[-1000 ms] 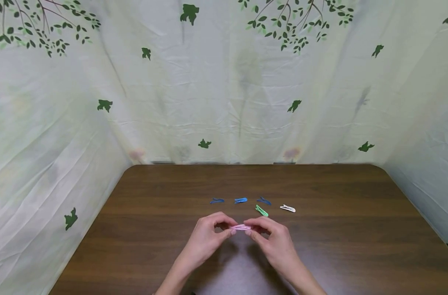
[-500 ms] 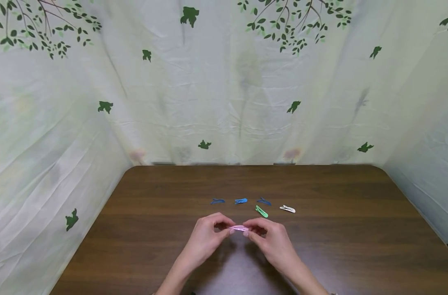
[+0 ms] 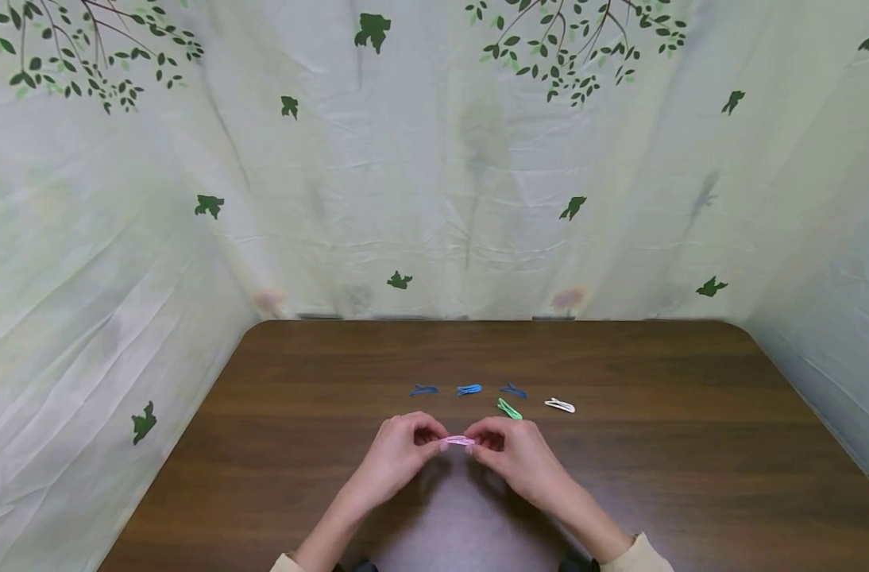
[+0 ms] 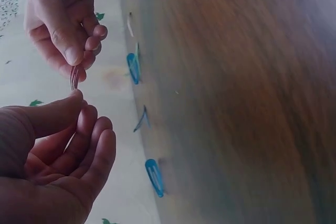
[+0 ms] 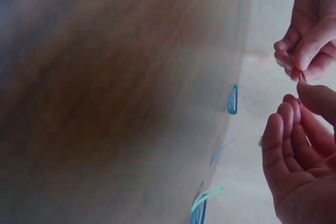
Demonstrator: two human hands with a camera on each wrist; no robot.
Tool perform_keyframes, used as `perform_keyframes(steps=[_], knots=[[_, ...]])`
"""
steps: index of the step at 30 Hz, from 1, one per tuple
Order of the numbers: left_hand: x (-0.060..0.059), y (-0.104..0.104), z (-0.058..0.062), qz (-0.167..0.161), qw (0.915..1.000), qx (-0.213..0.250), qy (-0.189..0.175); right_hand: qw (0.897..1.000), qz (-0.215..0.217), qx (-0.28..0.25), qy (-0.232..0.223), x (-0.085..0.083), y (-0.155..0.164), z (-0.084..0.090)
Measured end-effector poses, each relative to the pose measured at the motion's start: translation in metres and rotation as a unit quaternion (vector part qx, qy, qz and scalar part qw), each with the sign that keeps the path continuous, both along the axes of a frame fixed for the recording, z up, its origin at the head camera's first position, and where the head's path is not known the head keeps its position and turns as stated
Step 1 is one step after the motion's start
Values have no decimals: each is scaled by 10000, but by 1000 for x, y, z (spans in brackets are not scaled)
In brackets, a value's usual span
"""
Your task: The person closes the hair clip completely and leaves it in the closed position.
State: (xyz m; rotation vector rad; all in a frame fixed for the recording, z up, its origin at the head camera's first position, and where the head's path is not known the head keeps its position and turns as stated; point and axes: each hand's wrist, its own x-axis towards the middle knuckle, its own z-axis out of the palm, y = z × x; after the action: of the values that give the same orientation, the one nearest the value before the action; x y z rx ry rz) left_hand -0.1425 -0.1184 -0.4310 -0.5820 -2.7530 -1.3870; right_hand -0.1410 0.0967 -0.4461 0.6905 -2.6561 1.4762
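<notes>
A thin pink hair clip (image 3: 457, 440) hangs level a little above the brown table (image 3: 663, 453), near its middle. My left hand (image 3: 438, 446) pinches its left end between thumb and fingertips. Pinching the other end is my right hand (image 3: 476, 446). In the left wrist view the pink clip (image 4: 74, 78) stands edge-on between my left thumb and the right hand's fingertips (image 4: 73, 55). The right wrist view shows only a sliver of the pink clip (image 5: 302, 77) between the two hands.
Just beyond my hands lie several more clips: a dark blue one (image 3: 423, 390), a light blue one (image 3: 469, 389), another dark blue one (image 3: 513, 390), a green one (image 3: 509, 408) and a white one (image 3: 559, 405). Leaf-print cloth (image 3: 434, 199) walls the table on three sides.
My hands have drawn closer together along the pink clip, so less of it shows between the fingertips. The clips on the table have not moved.
</notes>
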Motion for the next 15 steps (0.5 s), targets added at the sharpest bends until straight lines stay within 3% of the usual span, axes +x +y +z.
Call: perform_keyframes(steps=[15], knots=[[-20,-13,-17,-483,9963,-200,-685,9942,598,834,-316,-25,-10,-4]])
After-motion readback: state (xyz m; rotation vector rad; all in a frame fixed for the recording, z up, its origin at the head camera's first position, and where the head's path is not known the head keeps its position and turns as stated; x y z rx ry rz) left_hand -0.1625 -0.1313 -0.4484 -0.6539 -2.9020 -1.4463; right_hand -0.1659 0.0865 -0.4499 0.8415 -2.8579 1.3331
